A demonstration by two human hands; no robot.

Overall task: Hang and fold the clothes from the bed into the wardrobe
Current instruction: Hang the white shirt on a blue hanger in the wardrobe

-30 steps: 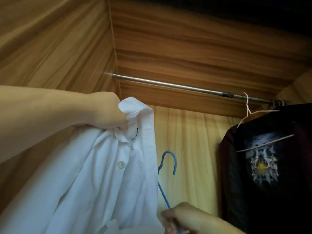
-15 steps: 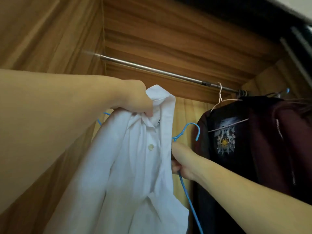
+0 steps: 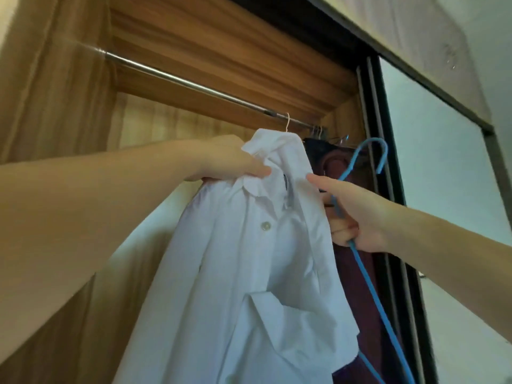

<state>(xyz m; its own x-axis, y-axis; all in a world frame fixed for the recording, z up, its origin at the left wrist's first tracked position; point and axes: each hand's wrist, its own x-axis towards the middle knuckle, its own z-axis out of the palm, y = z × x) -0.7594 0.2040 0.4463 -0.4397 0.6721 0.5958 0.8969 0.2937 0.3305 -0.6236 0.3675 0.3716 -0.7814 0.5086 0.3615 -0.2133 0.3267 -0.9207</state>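
- Shirt [image 3: 249, 273] and hanger are higher now than a second ago: your right hand [image 3: 357, 214] has brought the blue hanger [image 3: 368, 273] up from below, so its hook stands beside the collar, near the rail [image 3: 188, 84].
- Your left hand [image 3: 232, 159] grips the white shirt by the bunched collar and holds it up in front of the open wardrobe [image 3: 55, 92].
- Your right hand is curled around the hanger's neck, and its forefinger reaches out to touch the collar edge.
- I judge that the hanger is not yet inside the shirt; this step is next, then hooking on the rail.
- Inside the wardrobe, dark clothes [image 3: 343, 173] hang at the right end of the rail; the left part of the rail is bare.
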